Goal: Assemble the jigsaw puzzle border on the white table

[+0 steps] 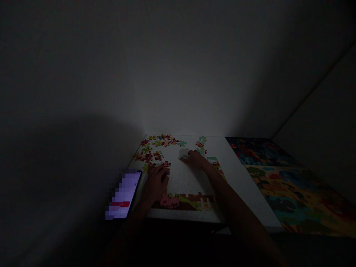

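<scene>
In the dim head view, my right hand [196,159] is closed in a pinch on a small puzzle piece [183,158], over the middle of the white tabletop. My left hand [156,180] rests at the left side of a partly joined jigsaw, its fingers loosely apart and bent down by a red patterned piece [166,164]. The joined bottom strip [189,202] shows a pink animal, green ground and white posts. Another joined section [215,163] stands along the right side, partly behind my right forearm. Darkness blurs what lies under the left fingers.
Loose puzzle pieces [148,152] are scattered at the back left, and several more [200,144] lie at the back. A lit phone [125,194] sits at the left edge. Colourful picture sheets [289,185] cover the right side. A pale wall [180,92] rises behind.
</scene>
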The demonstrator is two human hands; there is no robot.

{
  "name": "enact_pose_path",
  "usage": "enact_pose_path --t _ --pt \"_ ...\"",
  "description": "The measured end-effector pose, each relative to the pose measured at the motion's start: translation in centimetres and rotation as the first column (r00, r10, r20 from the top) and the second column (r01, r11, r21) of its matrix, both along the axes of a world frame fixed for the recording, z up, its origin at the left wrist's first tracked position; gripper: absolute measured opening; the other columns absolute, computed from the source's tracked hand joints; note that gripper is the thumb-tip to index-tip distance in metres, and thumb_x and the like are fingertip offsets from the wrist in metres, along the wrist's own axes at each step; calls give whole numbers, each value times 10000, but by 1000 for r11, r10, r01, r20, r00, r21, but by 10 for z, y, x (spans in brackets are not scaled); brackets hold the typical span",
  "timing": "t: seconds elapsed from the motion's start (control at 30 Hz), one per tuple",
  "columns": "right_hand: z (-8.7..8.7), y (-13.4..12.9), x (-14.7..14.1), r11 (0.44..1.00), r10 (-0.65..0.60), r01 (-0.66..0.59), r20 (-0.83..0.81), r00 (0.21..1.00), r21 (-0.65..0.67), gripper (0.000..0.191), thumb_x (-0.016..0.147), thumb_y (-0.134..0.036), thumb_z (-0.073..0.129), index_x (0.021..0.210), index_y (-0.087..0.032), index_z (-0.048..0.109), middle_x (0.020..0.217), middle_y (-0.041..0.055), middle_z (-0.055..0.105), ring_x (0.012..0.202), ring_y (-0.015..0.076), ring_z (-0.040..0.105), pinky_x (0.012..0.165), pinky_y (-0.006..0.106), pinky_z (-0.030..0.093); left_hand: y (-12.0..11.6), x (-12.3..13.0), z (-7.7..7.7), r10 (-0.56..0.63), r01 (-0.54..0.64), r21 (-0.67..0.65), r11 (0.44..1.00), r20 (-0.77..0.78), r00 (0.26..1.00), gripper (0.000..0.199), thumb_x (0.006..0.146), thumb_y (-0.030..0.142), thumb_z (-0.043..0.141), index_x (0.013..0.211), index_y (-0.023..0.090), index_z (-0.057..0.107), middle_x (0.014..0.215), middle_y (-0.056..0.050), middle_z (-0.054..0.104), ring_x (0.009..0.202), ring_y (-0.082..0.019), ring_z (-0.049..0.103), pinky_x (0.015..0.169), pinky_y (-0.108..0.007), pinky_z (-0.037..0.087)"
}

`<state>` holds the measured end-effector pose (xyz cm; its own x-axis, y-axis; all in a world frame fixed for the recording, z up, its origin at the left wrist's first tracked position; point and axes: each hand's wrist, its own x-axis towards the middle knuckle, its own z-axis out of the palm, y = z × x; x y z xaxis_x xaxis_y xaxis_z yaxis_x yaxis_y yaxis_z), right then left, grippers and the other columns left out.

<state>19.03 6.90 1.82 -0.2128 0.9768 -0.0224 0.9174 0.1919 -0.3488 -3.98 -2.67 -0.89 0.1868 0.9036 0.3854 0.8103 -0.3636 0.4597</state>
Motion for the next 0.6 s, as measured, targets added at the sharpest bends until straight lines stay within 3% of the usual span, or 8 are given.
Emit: enact_pose_path --t 0.2,0.37,0.6 --pt "-7 -7 -6 999 -6 6 13 1000 49 437 852 -417 671 1142 -92 632 1156 216 629 1046 280 614 839 320 449 3 -1 -8 -2 2 16 1000 20 1000 290 838 144 561 1093 214 680 1214 -69 649 1198 -227 567 1146 -505 362" --pt "-14 -4 -2 999 21 -17 -77 997 48 394 838 -328 680 1161 -105 638 1132 179 642 1020 245 616 872 312 437 10 -11 -7 13 -15 26 1000 57 998 334 876 125 472 1128 197 680 1263 -77 632 1209 -210 565 1087 -442 442" --pt "-22 2 3 999 41 -34 -177 983 42 432 823 -293 704 1199 -91 637 1145 185 662 1060 258 611 906 324 449 43 -18 3 67 -55 69 996 -170 983 370 927 201 430 1239 159 623 1301 -123 637 1240 -254 562 1094 -479 423"
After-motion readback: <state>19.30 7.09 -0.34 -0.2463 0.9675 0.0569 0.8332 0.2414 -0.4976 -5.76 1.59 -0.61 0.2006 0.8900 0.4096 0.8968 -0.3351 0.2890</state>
